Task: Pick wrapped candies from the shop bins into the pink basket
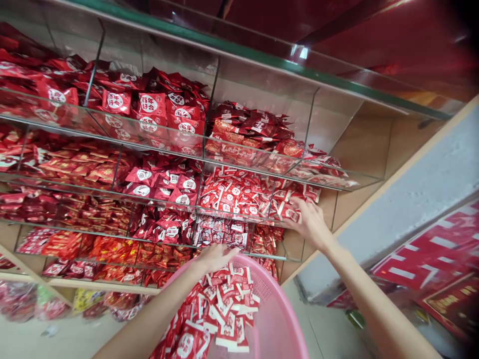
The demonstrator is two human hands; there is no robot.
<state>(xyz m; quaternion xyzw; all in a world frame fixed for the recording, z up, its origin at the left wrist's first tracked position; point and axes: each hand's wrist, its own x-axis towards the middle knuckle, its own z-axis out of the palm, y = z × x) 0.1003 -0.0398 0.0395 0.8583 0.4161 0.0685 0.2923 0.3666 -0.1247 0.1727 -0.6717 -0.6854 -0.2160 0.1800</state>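
My right hand (pixel 311 223) reaches to the right end of a glass-fronted shelf, at the red and white candy packets (pixel 234 192). Its fingers are apart and stretched toward the packets; nothing shows clearly in its grasp. Below and to the left, my left hand (pixel 218 258) is closed over the far rim of a pink plastic basket (pixel 288 311), some fingertips hidden behind it. Inside the basket lies a heap of small red and white packets (pixel 228 304), with larger red packets (pixel 187 341) toward the near left.
Glass dividers and front panes (pixel 239 217) split the shelves into compartments of red packets. A thick glass shelf edge (pixel 262 55) runs overhead. Wrapped bags (pixel 52 299) sit on the floor under the unit. At right are a grey wall (pixel 422 174) and red printed packaging (pixel 430 244).
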